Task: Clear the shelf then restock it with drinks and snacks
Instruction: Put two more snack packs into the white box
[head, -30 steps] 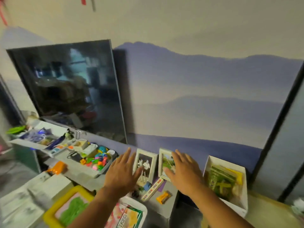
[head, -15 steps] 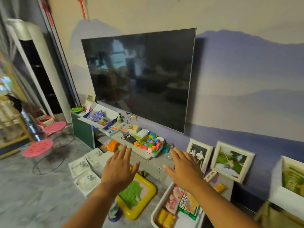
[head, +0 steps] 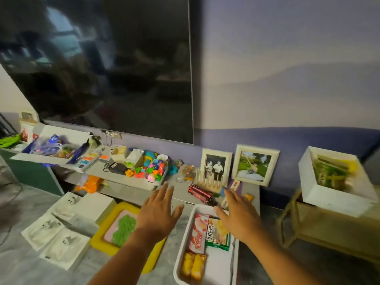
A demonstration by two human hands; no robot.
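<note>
- The left hand (head: 157, 215) is held out flat above the floor, fingers straight and spread, its grip released and nothing held.
- The right hand (head: 238, 217) is likewise stretched forward with a released grip, poised over the far end of a white tray (head: 181, 241) on the floor.
- Snacks are laid in that tray: a pink packet (head: 197, 233), a green packet (head: 218, 233) beside it, and yellow packs (head: 193, 266) nearer the camera.
- The long grey shelf (head: 181, 191) under the television (head: 102, 64) is still crowded (toys mostly): a tub of coloured toys (head: 152, 168), a red toy bus (head: 200, 192), two framed pictures (head: 216, 165) leaning on the wall.
- A yellow tray (head: 102, 233) is seen on the floor left of the white one.
- A white box (head: 333, 194) of green packets is set on a stand at the right.
</note>
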